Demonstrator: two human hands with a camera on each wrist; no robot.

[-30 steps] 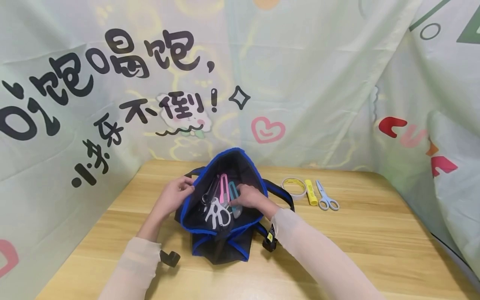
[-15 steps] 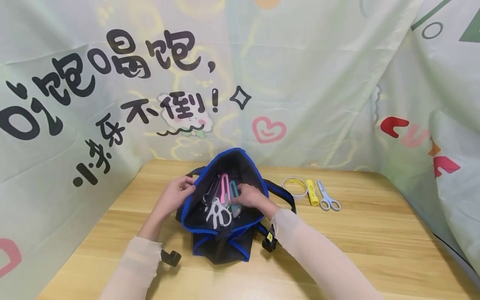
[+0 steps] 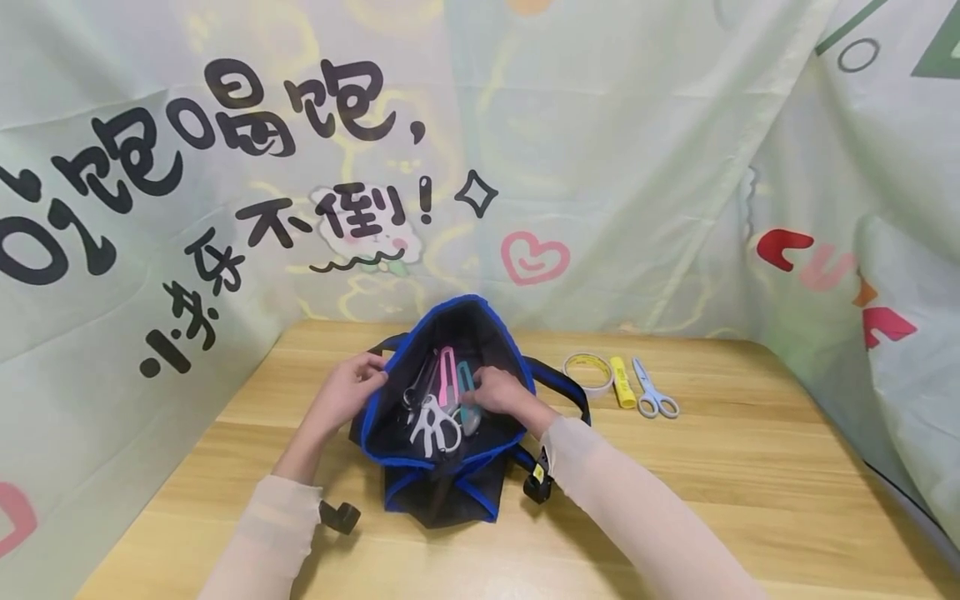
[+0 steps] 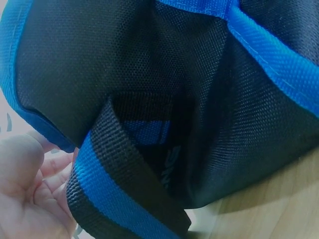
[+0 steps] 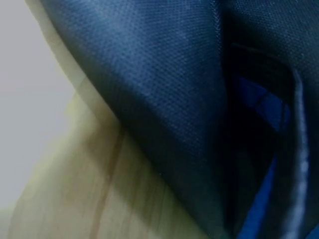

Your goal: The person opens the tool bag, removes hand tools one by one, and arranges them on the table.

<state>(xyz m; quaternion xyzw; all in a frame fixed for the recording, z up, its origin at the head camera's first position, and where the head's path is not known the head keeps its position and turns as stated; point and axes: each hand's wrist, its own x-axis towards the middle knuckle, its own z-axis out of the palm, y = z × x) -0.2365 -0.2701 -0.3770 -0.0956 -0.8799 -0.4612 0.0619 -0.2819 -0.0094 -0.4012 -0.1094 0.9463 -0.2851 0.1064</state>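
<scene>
A black tool bag (image 3: pixel 480 333) with blue trim lies gaping on the table in the head view. My left hand (image 3: pixel 352 387) pinches its left rim, and the left wrist view shows that hand (image 4: pixel 35 189) at the blue edging, fingers partly behind it. Inside the bag, my right hand (image 3: pixel 502 392) has its fingertips on a teal utility knife (image 3: pixel 470 421). Beside this knife lie a pink utility knife (image 3: pixel 448 375), white-handled scissors (image 3: pixel 435 429) and dark slim tools (image 3: pixel 420 387). In the right wrist view the bag's side (image 5: pixel 164 84) hides the right hand.
Right of the bag stand in a row a roll of tape (image 3: pixel 588 390), a yellow glue stick (image 3: pixel 622 383) and light blue scissors (image 3: pixel 652 396). A carrying strap (image 3: pixel 558 383) loops out on the bag's right. Printed cloth (image 3: pixel 600 208) hangs behind the wooden table (image 3: pixel 720 483).
</scene>
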